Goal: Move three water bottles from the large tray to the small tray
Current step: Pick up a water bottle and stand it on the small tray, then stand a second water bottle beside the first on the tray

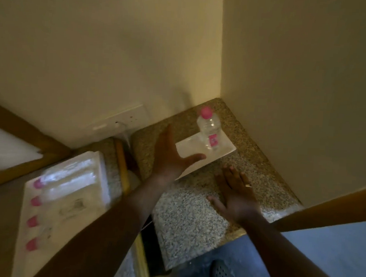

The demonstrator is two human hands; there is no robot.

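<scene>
Two speckled stone counters [190,213] are seen in a corner formed by cream walls [97,47], a narrow gap lying between them. On the left counter the large tray [65,223], white and blurred, is laid; four pink-capped water bottles [52,196] are lined up on their sides along it, caps toward its left edge. On the right counter, well apart from it and close to the corner, the small tray [226,149] is set. One water bottle [209,131], clear with a pink cap and a pink label, is stood upright on the far part of that tray. The left hand [170,154] is held in the air over the near left end of the small tray, spread wide and empty, just beside the bottle but apart from it. The right hand [234,190] is laid flat on the counter in front of the tray, fingers spread, nothing being held; a ring [248,185] is worn on one finger.
</scene>
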